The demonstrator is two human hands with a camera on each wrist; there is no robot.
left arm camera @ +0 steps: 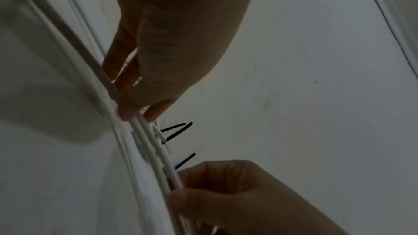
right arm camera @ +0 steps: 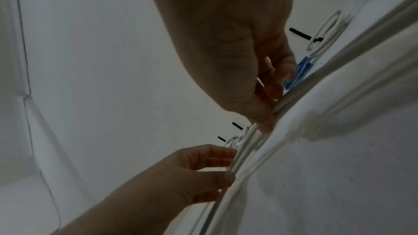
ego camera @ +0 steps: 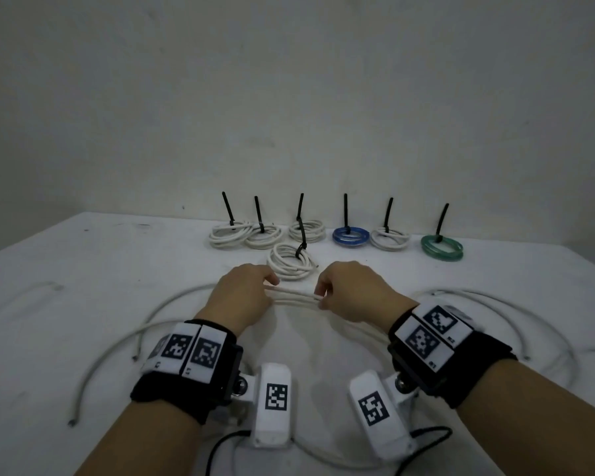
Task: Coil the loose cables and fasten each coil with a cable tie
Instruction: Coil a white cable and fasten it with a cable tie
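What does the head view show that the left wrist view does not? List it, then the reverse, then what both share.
Only the head view: the seven tied coils in full, among them the blue coil and green coil, and loose cables on the table. Only the left wrist view: the left hand from beneath, fingertips pinching the strands. Both: the left and right hand gripping the white cable, black tie tails behind.

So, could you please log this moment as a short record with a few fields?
Left hand: pinches the loose white cable strands
Right hand: pinches the same strands
Tied white coils: five, e.g.
Tied blue coil: one
Tied green coil: one
Fastening: black cable ties, tails upright
Surface: white table
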